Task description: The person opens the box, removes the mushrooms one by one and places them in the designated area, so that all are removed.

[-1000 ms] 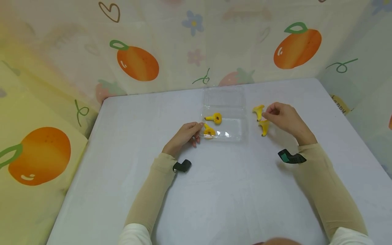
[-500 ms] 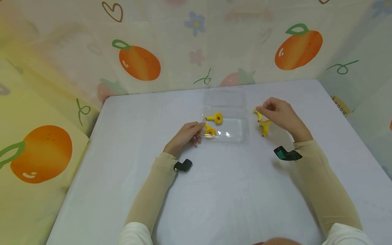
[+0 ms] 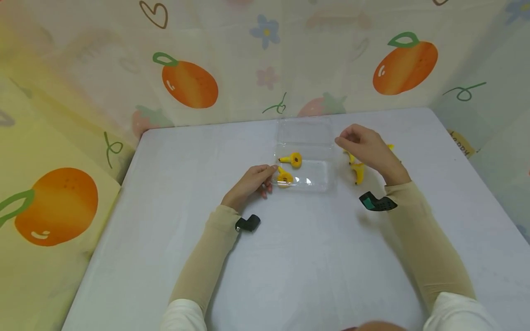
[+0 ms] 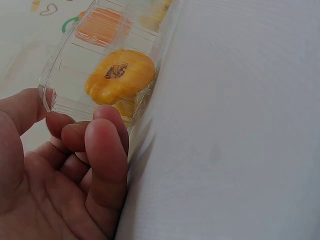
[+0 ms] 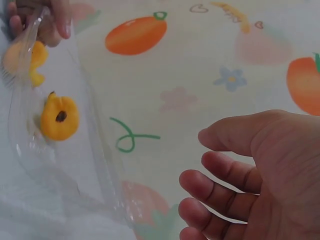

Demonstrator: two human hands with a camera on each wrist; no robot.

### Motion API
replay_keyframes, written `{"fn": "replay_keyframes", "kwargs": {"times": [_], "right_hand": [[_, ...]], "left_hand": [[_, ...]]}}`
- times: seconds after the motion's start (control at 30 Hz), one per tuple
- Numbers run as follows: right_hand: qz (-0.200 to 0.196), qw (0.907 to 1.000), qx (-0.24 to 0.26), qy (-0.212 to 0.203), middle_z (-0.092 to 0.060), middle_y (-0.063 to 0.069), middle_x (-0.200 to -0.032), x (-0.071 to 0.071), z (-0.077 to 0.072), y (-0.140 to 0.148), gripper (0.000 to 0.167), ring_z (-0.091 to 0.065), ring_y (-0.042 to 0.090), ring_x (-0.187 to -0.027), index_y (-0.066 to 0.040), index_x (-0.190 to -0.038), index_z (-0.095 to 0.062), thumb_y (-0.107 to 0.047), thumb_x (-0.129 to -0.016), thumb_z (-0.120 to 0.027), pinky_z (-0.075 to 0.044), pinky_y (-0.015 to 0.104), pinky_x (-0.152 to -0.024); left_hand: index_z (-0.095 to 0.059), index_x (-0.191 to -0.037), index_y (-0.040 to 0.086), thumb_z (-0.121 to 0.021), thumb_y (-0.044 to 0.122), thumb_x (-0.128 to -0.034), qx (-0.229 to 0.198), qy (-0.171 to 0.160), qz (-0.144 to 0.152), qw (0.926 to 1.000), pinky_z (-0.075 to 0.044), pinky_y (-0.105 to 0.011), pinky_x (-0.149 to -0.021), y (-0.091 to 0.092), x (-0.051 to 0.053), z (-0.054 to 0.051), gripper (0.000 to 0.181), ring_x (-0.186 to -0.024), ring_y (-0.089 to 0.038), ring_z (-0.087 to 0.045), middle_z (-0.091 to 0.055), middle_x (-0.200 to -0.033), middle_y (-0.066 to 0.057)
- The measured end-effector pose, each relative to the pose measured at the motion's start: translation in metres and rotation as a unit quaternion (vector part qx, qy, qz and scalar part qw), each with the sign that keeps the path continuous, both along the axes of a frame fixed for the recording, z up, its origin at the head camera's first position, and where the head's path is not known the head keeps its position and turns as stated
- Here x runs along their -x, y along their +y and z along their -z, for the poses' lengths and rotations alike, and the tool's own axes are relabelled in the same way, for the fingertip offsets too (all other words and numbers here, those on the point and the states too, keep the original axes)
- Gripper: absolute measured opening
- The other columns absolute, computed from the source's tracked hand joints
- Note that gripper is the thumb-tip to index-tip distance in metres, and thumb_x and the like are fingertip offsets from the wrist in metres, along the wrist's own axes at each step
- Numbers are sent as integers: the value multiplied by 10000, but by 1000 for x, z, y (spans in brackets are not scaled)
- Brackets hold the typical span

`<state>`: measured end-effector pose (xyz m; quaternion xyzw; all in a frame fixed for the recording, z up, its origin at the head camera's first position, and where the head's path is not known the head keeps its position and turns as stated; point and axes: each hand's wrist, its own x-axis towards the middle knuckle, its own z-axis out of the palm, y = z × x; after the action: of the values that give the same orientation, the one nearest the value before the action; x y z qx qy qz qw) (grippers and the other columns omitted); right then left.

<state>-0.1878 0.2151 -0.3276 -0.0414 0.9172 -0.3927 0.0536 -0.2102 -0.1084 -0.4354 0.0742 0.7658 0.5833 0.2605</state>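
A clear plastic box [image 3: 312, 177] lies with its lid [image 3: 304, 130] folded back. Two yellow trumpet-shaped mushrooms sit at its left side, the farther mushroom [image 3: 295, 160] with a dark spot in its cap and the nearer mushroom [image 4: 120, 75] seen through the wall. My left hand [image 3: 252, 184] pinches the box's left edge between thumb and fingers. Above the table, right of the box, hovers my right hand [image 5: 280, 180], fingers loosely bent, thumb apart, holding nothing. Under and beside it lie a yellow mushroom [image 3: 358, 173] and another mushroom [image 3: 351, 157], partly hidden by the hand.
A small yellow bit [image 3: 390, 146] shows behind the right hand, mostly hidden. The table [image 3: 290, 257] has a white cover. A patterned cloth [image 3: 240, 59] with printed fruit hangs behind the table.
My right hand has moved left and away from me, from beside the loose mushrooms toward the box's right edge. My left hand has stayed on the box.
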Motion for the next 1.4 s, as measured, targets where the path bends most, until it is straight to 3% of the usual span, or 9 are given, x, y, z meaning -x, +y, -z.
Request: {"fn": "replay_keyframes", "kwargs": {"times": [0.43, 1.23, 1.4], "right_hand": [[-191, 9995, 235, -101, -604, 163, -1244, 5, -4, -22, 444, -522, 311, -1156, -52, -1218, -570, -447, -1016, -561, -454, 472, -1021], [-523, 9980, 320, -171, -625, 134, -1193, 12, 1, -52, 322, -545, 289, -1106, -69, -1170, -586, -353, -1018, -586, -481, 423, -975], [-648, 9976, 191, -164, -631, 124, -1171, 14, 5, -60, 312, -550, 276, -1058, -76, -1147, -609, -357, -1012, -596, -483, 389, -907]], "left_hand": [[-460, -729, 110, -533, 430, -1040, -24, 95, 74, 9999, -514, -227, -478, 4, -1, -1, 452, -600, -140, -582, -587, -652, -27], [-481, -747, 105, -533, 381, -1041, -223, -12, -107, 9997, -504, -234, -452, 4, -3, -2, 407, -553, -131, -594, -525, -658, -4], [-484, -756, 107, -531, 384, -1041, -264, -53, -90, 9996, -503, -242, -452, 4, -4, -2, 401, -528, -142, -609, -535, -632, 1]]}}
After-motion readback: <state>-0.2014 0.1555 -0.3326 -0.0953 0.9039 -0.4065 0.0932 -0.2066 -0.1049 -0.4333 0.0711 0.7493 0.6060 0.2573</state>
